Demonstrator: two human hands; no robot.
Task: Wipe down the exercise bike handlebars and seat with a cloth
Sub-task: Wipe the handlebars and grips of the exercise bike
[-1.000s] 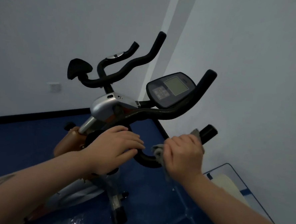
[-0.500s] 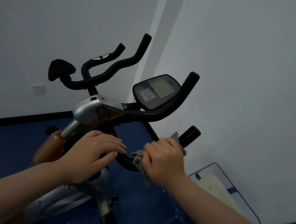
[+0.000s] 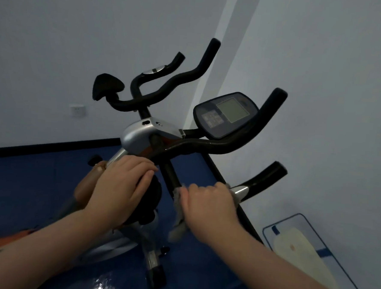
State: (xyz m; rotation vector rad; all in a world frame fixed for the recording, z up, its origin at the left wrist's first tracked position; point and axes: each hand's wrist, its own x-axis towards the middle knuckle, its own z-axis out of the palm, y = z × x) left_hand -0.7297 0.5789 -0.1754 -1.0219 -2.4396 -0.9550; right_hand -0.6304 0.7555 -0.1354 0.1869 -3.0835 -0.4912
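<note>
A crumpled grey cloth point(image 3: 178, 213) is gripped by the right hand point(image 3: 208, 203), fingers curled round it & round the lower black padded handlebar point(image 3: 261, 182) of the exercise bike; the cloth is pressed between palm & bar, w/ a loose end hanging below the hand on its left side. A silver metal pulse-sensor plate point(image 3: 240, 191) on that bar is seen just beside the knuckles. The left hand point(image 3: 122, 185) is laid flat, fingers nearly straight & together, on a dark rounded part of the bike frame below the silver plastic housing point(image 3: 139, 134); nothing is held by it. Above, the upper black curved handlebar point(image 3: 218, 146) rises to the right, w/ the dark oval console w/ grey display point(image 3: 226, 114) mounted just behind it. A 2nd black handlebar set point(image 3: 166, 87) & a black triangular padded piece point(image 3: 107, 89) are seen farther back, near the white wall. The floor point(image 3: 27, 179) is blue. A white rounded board in a blue-edged frame point(image 3: 300, 258) lies at lower right, well apart from the hands. Whether the bike seat is in view cannot be told.
</note>
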